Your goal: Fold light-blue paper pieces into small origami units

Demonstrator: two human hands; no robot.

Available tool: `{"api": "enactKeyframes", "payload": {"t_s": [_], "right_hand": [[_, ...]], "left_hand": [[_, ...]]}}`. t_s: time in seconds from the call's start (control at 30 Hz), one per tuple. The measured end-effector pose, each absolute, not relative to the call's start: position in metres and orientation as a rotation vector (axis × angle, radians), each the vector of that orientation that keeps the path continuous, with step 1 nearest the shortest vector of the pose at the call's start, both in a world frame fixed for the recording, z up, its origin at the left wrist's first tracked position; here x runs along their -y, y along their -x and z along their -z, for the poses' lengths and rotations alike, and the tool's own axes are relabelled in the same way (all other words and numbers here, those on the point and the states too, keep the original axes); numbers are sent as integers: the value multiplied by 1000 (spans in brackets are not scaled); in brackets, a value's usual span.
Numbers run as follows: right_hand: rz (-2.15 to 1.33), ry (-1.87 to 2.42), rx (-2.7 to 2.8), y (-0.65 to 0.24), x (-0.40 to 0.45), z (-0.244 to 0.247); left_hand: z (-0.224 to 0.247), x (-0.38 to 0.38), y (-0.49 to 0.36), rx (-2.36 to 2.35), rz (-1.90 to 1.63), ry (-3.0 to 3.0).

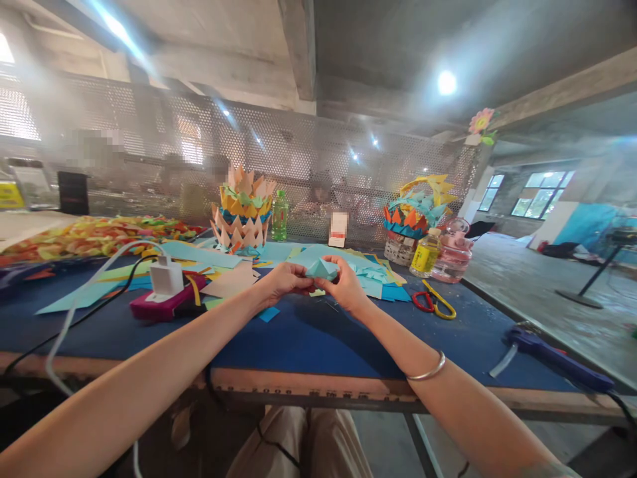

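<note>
A folded piece of light teal paper (pixel 322 268) is held up between my two hands, above the near middle of the table. My left hand (pixel 290 279) pinches its left side with closed fingers. On the other side, my right hand (pixel 344 284) grips the right edge, its thumb toward me and fingers behind. Under and beyond the hands lie loose teal, yellow and blue paper sheets (pixel 283 253). A small blue paper square (pixel 269 314) rests on the tabletop below my left hand.
A magenta power strip (pixel 166 300) with a white charger (pixel 166 277) and cables sits left. Scissors (pixel 434 302) and a glue gun (pixel 557 355) lie right. Behind stand folded-paper crowns (pixel 241 229), a green bottle (pixel 279 216), a yellow bottle (pixel 424 253) and a pink bottle (pixel 452 255).
</note>
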State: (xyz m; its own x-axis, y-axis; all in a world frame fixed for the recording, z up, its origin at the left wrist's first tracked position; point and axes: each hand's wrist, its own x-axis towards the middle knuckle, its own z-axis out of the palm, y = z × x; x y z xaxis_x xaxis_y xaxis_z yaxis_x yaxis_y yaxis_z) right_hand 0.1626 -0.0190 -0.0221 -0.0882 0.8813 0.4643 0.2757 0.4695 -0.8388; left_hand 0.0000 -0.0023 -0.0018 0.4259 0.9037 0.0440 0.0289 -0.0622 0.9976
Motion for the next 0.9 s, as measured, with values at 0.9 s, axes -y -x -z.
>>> {"api": "enactKeyframes", "payload": {"t_s": [0.9], "right_hand": [[-519,1075,1729,-170,16,22]], "left_hand": [[-1,4,-2,-971,-985,-1345]]}}
